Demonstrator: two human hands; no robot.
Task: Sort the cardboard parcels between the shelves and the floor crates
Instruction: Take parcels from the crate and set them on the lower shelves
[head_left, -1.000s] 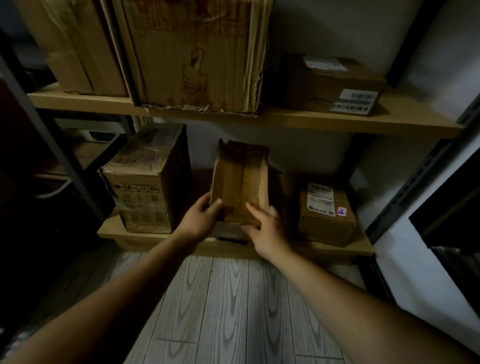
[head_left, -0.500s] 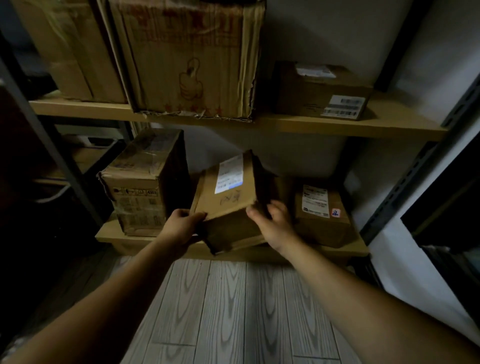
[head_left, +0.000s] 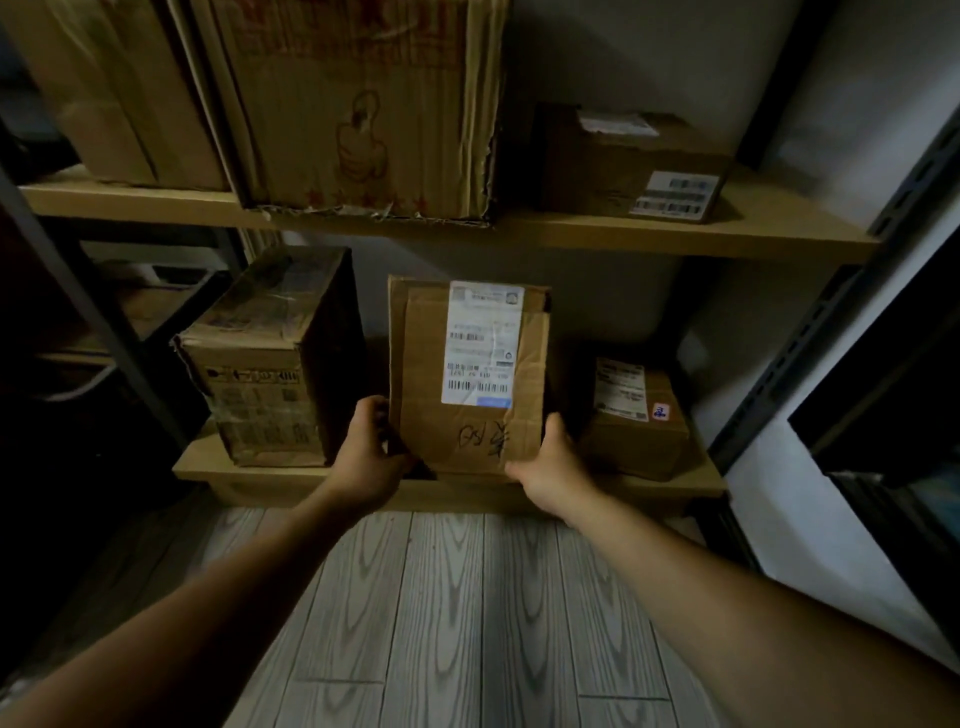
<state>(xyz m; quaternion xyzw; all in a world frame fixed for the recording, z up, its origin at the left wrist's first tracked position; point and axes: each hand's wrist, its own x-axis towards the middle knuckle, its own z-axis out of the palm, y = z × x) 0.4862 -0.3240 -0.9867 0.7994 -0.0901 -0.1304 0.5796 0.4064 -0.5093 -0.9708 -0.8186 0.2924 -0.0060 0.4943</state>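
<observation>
A brown cardboard parcel (head_left: 426, 374) with a white shipping label and black handwriting stands upright, label facing me, at the middle of the lower shelf (head_left: 197, 465). My left hand (head_left: 366, 457) grips its lower left edge and my right hand (head_left: 550, 467) grips its lower right corner. Whether its base rests on the shelf is hidden by my hands. A taped box (head_left: 270, 364) stands to its left and a small labelled box (head_left: 639, 421) lies to its right.
The upper shelf (head_left: 623, 236) carries a big worn carton (head_left: 358, 104), another box (head_left: 119, 93) at the left and a small labelled box (head_left: 628, 161) at the right. Dark metal uprights (head_left: 810, 348) frame the rack. Grey plank floor (head_left: 441, 613) lies below.
The parcel has been turned from its taped side to its label side and now stands upright and square to me. Both hands have shifted down to its lower corners.
</observation>
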